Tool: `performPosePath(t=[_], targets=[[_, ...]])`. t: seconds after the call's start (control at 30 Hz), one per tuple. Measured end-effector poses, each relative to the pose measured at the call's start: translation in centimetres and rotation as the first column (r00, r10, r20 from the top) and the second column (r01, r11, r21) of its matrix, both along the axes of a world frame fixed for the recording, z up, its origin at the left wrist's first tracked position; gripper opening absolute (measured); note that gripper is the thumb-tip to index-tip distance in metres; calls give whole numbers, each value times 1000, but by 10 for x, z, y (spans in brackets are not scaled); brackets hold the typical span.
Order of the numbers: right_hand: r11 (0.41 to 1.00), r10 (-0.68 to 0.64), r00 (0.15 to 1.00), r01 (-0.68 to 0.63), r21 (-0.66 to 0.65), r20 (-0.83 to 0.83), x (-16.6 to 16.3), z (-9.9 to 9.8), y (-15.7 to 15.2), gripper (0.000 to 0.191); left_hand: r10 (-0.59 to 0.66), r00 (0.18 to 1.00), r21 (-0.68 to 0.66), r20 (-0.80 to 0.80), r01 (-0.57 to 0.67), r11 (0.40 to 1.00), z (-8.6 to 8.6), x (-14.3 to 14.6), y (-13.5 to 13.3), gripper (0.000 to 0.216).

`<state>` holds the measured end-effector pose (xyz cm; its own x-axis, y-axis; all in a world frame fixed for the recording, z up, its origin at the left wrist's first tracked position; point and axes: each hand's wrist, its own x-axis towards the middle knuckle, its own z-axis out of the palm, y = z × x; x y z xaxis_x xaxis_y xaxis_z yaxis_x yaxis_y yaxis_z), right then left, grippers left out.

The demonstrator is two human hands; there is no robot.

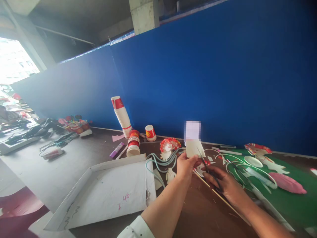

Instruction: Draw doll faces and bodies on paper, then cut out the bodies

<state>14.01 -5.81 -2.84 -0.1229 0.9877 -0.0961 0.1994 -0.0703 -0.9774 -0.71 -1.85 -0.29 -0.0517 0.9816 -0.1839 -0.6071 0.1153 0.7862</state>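
**Surface.** A brown table (198, 211) is seen, littered with paper scraps. A green mat (299, 205) is laid over its right end, and a shallow white cardboard tray (111, 191) (pink numerals are scrawled on it) is set at the near left.

**Room.** The table is backed along its whole length by a blue wall (223, 82). A concrete pillar (144, 13) is visible above it, and daylight is admitted at the far left.

**Hands.**
- The left hand (187, 165) is raised just above the table, and a white paper cutout (194, 148) is pinched upright between thumb and fingers.
- The right hand (223, 185) is closed around the handles of the scissors (205, 167), whose blades are pointed up at the cutout's lower edge. Whether paper is touched cannot be told.

**Other items.**
- A leaning stack of paper cups (121, 115) is placed against the wall.
- A short cup stack (133, 143) and a single cup (150, 133) are set just beside it.
- A purple marker (116, 149) is laid left of the short stack.
- A thin wooden stick (232, 209) is laid under the right hand.
- Pale green strips (160, 160) are curled near the left hand.
- A pink paper shape (288, 182) is laid on the mat.
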Motion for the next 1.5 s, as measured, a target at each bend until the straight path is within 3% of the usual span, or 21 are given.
performPosePath(t=[0.23, 0.97, 1.3, 1.5], targets=[[999, -13, 997, 10, 44, 72, -2, 9, -2, 57, -1, 1000, 6, 14, 1, 1000, 4, -1, -2, 28], [999, -44, 997, 43, 5, 61, 0, 5, 0, 60, -16, 1000, 18, -6, 16, 1000, 2, -2, -1, 29], [999, -46, 998, 46, 1, 43, 1, 8, -1, 55, -35, 999, 18, 14, 35, 999, 5, -2, -3, 31], [1000, 6, 999, -8, -27, -48, 2, 5, -5, 54, -54, 999, 24, -8, 54, 998, 3, 0, -4, 37]])
